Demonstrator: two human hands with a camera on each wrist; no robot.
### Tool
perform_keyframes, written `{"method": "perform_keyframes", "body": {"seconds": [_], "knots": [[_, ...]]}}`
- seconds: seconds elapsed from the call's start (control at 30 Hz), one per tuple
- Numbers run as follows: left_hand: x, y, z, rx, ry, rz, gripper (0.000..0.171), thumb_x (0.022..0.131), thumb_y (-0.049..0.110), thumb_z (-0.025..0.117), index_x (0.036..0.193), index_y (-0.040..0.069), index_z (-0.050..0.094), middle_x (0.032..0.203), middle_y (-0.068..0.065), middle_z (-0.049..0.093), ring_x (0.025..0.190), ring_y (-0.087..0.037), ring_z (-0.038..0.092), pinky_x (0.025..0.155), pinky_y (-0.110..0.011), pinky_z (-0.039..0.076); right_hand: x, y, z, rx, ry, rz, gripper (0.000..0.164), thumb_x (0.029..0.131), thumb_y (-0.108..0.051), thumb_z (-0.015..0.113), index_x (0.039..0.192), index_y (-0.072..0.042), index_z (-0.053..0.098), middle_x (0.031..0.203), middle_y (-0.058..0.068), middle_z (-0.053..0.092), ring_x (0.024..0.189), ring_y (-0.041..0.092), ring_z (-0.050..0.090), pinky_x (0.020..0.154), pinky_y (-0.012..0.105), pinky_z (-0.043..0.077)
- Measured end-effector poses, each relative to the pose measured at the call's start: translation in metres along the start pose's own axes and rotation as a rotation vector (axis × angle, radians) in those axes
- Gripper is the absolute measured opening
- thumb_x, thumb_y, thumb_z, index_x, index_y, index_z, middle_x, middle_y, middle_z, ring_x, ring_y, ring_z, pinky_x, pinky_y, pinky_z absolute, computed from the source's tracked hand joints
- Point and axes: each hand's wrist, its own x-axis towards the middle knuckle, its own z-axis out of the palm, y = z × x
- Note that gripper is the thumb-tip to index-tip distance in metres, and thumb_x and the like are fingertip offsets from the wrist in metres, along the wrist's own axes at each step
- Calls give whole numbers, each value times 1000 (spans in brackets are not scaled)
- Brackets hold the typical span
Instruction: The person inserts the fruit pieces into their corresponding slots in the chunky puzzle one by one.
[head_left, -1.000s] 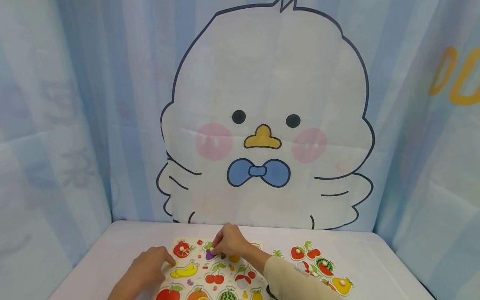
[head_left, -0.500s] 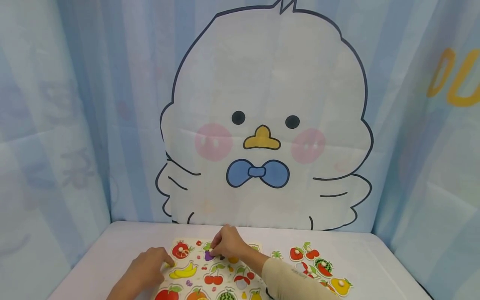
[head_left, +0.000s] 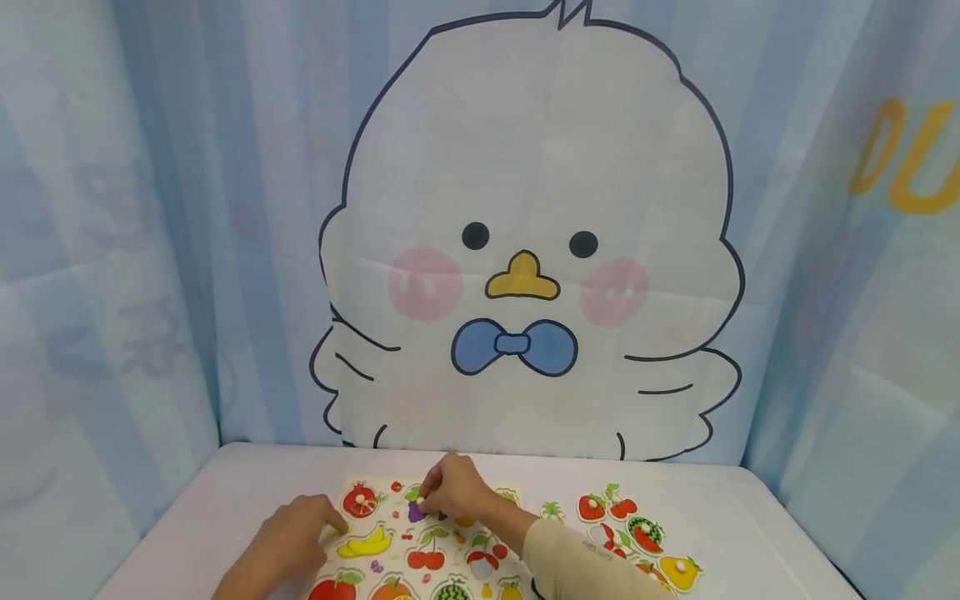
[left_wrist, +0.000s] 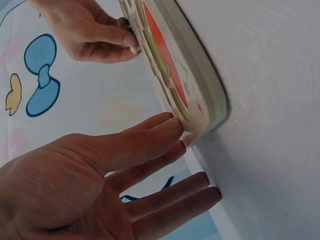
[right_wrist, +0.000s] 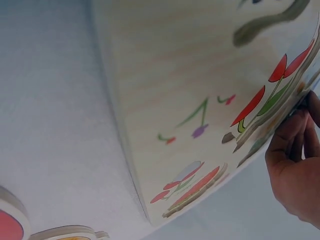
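Observation:
In the head view my right hand (head_left: 456, 487) bends over the far part of a fruit puzzle board (head_left: 386, 569). Its thumb and fingertips pinch the small pale knob of a purple grape puzzle piece (head_left: 415, 512), which my fingers partly cover. My left hand (head_left: 292, 537) lies at the board's left side, with a fingertip on the edge. The left wrist view shows this hand (left_wrist: 115, 170) with mostly straight fingers, its thumb touching the corner of the thick board (left_wrist: 207, 95). My right hand (right_wrist: 300, 150) is also at the board in the right wrist view, its fingertips partly hidden.
Several loose fruit pieces lie right of the board, among them a strawberry (head_left: 591, 507), a watermelon (head_left: 647, 535) and a yellow pear (head_left: 679, 573). A white table (head_left: 757, 542) bears everything. A curtain (head_left: 525, 400) printed with a bird hangs behind it.
Both hands keep nearly the same place and pose. The whole head view shifts very slightly.

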Motion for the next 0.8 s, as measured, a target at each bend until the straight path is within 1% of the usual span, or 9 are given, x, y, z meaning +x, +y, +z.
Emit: {"method": "perform_keyframes", "body": {"seconds": [0.1, 0.2, 0.33, 0.57, 0.63, 0.8], "knots": [[1, 0, 1, 0, -3, 3, 31, 70, -1, 78, 95, 15, 70, 103, -5, 63, 97, -28, 55, 94, -60, 43, 0, 1, -2, 18, -23, 16, 12, 74, -14, 82, 74, -15, 70, 65, -6, 60, 57, 10, 55, 51, 23, 47], [2, 0, 2, 1, -4, 8, 31, 70, -1, 78, 95, 15, 70, 102, -4, 63, 96, -27, 55, 94, -60, 43, 1, 1, -5, 44, -58, 32, 11, 73, -14, 82, 79, -15, 73, 67, -4, 61, 57, 12, 56, 51, 23, 47], [2, 0, 2, -3, -6, 4, 31, 69, -1, 78, 95, 16, 71, 102, -4, 63, 93, -25, 54, 93, -60, 43, 1, 2, -7, 74, -91, 37, 17, 73, -14, 83, 88, -15, 75, 68, -4, 62, 56, 13, 58, 49, 24, 46], [4, 0, 3, 9, -18, -15, 33, 68, 0, 79, 95, 17, 69, 102, -3, 63, 98, -28, 56, 93, -60, 43, 2, 1, -9, 88, -100, 28, 18, 74, -14, 82, 90, -15, 75, 67, -4, 63, 55, 15, 60, 47, 25, 47], [4, -1, 3, 5, -18, -18, 34, 68, 0, 79, 96, 17, 69, 102, -3, 62, 96, -27, 55, 93, -60, 43, 1, 1, -11, 90, -102, 18, 18, 74, -14, 82, 91, -14, 75, 67, -4, 64, 55, 16, 62, 47, 25, 47], [4, -3, 2, 8, -19, -17, 34, 69, 1, 79, 97, 17, 69, 103, -4, 62, 95, -26, 55, 93, -60, 43, -2, 3, -17, 74, -98, 8, 18, 73, -18, 83, 90, -16, 76, 69, -5, 64, 58, 17, 62, 50, 25, 48]]}}
